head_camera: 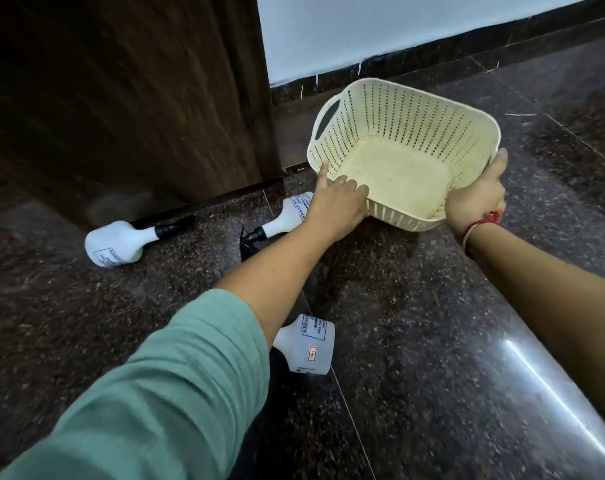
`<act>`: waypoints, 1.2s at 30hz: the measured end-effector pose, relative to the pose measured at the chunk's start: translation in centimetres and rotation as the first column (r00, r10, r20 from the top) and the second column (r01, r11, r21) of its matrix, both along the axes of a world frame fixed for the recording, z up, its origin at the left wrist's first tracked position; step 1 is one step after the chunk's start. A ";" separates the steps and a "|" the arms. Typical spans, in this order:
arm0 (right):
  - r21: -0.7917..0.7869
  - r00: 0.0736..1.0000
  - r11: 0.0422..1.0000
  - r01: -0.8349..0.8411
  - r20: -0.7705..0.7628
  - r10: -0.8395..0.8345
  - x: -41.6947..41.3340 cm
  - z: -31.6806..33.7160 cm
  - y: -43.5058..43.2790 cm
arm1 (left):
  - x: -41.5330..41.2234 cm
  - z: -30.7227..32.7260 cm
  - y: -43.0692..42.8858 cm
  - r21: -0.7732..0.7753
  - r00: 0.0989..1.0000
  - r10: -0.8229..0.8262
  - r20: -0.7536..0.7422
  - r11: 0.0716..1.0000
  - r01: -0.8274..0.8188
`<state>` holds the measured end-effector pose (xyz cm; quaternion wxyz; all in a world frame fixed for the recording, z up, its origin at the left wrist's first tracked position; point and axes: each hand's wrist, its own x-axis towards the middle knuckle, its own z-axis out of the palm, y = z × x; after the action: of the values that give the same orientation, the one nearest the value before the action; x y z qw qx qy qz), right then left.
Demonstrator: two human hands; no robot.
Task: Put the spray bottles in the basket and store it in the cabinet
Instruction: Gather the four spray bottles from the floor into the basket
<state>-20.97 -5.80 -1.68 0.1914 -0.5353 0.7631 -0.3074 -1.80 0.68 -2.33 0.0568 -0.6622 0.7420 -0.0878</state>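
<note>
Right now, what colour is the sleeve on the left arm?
Green sleeve, seen in the head view.

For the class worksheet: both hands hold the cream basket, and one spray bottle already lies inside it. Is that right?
Not quite. The basket is empty; three spray bottles lie on the floor. Both the left hand and right hand do hold it, as the head view shows.

Both arms stretched out toward the basket (pixel 403 133), left hand (pixel 339 206) in a green sleeve (pixel 162 386) clamped on its near-left rim with the index finger sticking out along the side, right hand (pixel 476 199) gripping the near-right corner, thumb up on the rim, red thread (pixel 486 219) round the wrist.
</note>
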 end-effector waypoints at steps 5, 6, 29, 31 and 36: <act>-0.097 0.991 0.987 -0.131 -0.018 0.130 1.3 2.3 -0.3 | 2.3 1.8 0.6 -0.122 0.989 -0.111 0.098 0.985 0.123; -0.110 0.986 0.980 -0.168 -0.015 0.168 1.9 2.5 -0.2 | 3.1 2.1 1.0 -0.131 0.983 -0.138 0.125 0.979 0.154; 0.032 0.584 0.584 -0.811 0.091 0.807 19.9 -2.5 15.4 | 16.7 1.4 26.5 0.166 0.984 0.016 0.177 0.985 -0.046; 0.032 0.567 0.567 -0.823 0.072 0.820 19.9 -3.2 15.7 | 16.6 0.2 27.0 0.177 0.985 0.017 0.174 0.983 -0.048; 0.064 0.543 0.540 -0.839 0.043 0.839 20.0 -4.7 16.5 | 16.3 -1.9 27.8 0.187 0.990 0.017 0.137 0.981 -0.043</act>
<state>-1.00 10.72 -6.40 0.3379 -0.8261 0.4249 -0.1509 14.48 28.51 -4.26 0.1709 -0.6576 0.7313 -0.0605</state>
